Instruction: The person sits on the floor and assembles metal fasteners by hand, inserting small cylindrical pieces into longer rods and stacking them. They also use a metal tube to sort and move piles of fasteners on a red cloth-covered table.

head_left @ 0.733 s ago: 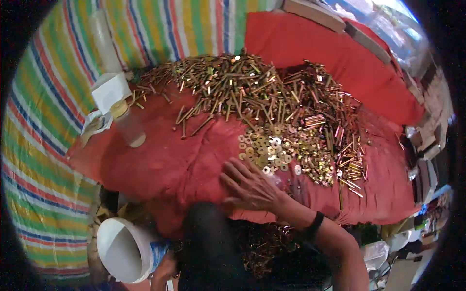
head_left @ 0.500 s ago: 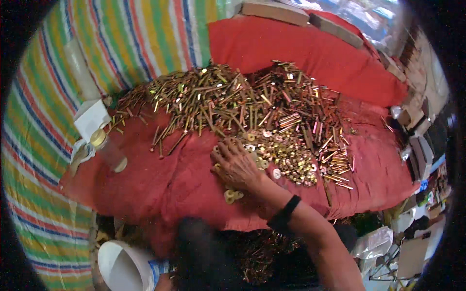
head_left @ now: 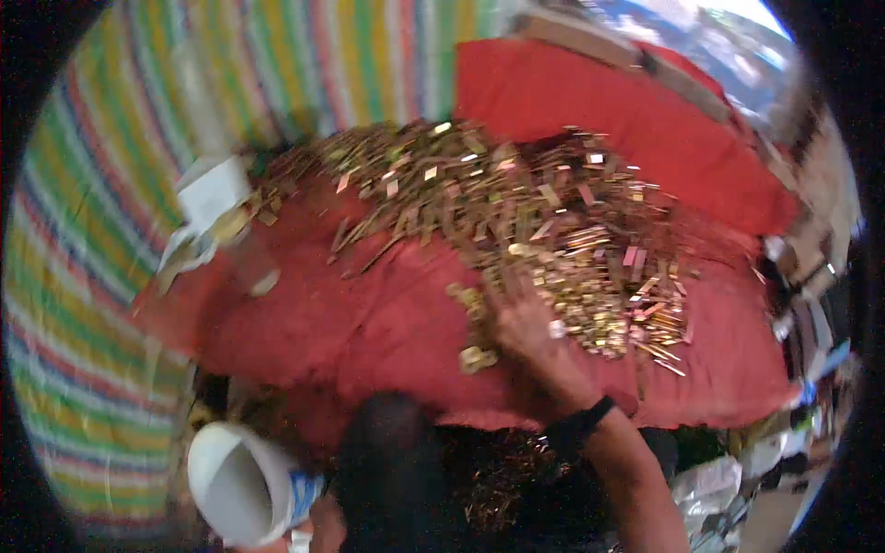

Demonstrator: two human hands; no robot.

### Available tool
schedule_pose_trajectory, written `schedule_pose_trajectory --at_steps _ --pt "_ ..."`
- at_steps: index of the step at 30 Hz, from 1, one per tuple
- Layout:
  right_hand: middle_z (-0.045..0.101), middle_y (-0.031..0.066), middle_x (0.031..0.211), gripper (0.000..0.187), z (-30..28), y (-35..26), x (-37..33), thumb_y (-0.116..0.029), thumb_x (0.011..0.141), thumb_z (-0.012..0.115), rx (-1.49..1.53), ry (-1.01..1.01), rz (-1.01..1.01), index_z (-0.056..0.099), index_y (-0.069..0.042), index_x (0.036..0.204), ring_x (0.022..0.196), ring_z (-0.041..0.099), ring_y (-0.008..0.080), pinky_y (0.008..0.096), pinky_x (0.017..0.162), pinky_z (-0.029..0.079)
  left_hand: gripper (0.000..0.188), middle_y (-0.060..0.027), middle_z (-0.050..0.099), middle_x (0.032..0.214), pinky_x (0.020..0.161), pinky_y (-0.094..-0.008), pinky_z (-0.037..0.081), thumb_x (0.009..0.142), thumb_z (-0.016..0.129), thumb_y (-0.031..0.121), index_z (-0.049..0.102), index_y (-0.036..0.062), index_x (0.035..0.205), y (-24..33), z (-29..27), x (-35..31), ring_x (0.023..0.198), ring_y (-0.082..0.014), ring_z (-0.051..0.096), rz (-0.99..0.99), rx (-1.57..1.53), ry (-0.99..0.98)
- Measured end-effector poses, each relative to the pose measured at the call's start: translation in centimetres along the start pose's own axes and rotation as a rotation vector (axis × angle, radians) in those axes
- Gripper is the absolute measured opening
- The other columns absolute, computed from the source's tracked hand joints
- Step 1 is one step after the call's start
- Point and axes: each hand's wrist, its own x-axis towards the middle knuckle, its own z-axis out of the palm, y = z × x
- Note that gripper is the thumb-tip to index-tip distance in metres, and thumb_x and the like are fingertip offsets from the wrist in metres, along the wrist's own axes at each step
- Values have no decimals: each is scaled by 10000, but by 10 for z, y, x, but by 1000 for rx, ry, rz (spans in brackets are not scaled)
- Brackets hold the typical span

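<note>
My right hand (head_left: 527, 321) lies on the red cloth at the left edge of a heap of small brass-coloured nuts (head_left: 590, 309). Motion blurs its fingers, so I cannot make out whether anything is in them. A few yellowish washers (head_left: 477, 359) lie on the cloth beside it, with more washers (head_left: 466, 297) close to its fingertips. Low in the picture, my left hand (head_left: 326, 525) grips a white plastic tub (head_left: 205, 488) by its side. The tub tilts with its mouth upward, and part of that hand is hidden behind it.
A wide pile of long bolts (head_left: 415, 184) spreads across the back of the red cloth (head_left: 304, 332). A clear jar (head_left: 249, 263) and a white box (head_left: 214, 192) stand at the left, by a striped sheet (head_left: 92, 304). Flat blocks (head_left: 581, 41) weigh down the far cloth edge.
The view has shifted, moving the cloth and bolts rightward in it. My right hand has moved right over the washers toward the nuts. The tub and my left hand have come further into view.
</note>
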Motion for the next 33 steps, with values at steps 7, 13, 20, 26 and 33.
schedule_pose_trajectory --at_steps 7,13,20,26,33 --pt "604 237 1411 526 15 14 -1 -181 897 658 -36 65 -175 622 -52 1406 1317 551 463 559 1158 399 462 -215 703 1071 771 -560 541 893 638 74 623 82 1355 -26 -8 -43 1001 -442 675 238 294 137" --pt "563 191 1486 458 15 18 2 -144 975 581 -122 -57 -151 578 -4 1412 1380 505 444 549 1179 367 493 -197 708 1082 785 -549 548 912 673 134 613 104 1400 -44 -25 -91 1019 -435 673 141 298 39" --pt "562 179 1491 429 7 12 6 -99 965 597 -54 -34 -115 606 -14 1385 1382 499 449 545 1184 367 503 -186 719 1001 719 -450 584 877 756 230 659 107 1355 -89 -13 -131 871 -368 721 -36 -309 -41" --pt "619 159 1444 339 -63 -8 21 -129 1054 569 469 85 210 656 -57 1373 1362 554 300 410 1150 431 429 -168 719 1120 774 -401 576 1038 604 235 585 100 1445 -53 -28 -142 866 -272 707 -165 173 -98" --pt "705 179 1144 192 -145 -91 -4 -37 1020 570 754 -201 44 694 71 1119 1026 689 295 406 914 562 185 -58 705 832 583 -296 472 935 676 129 741 36 1081 -50 -16 -100 683 -192 644 -787 -1424 -102"
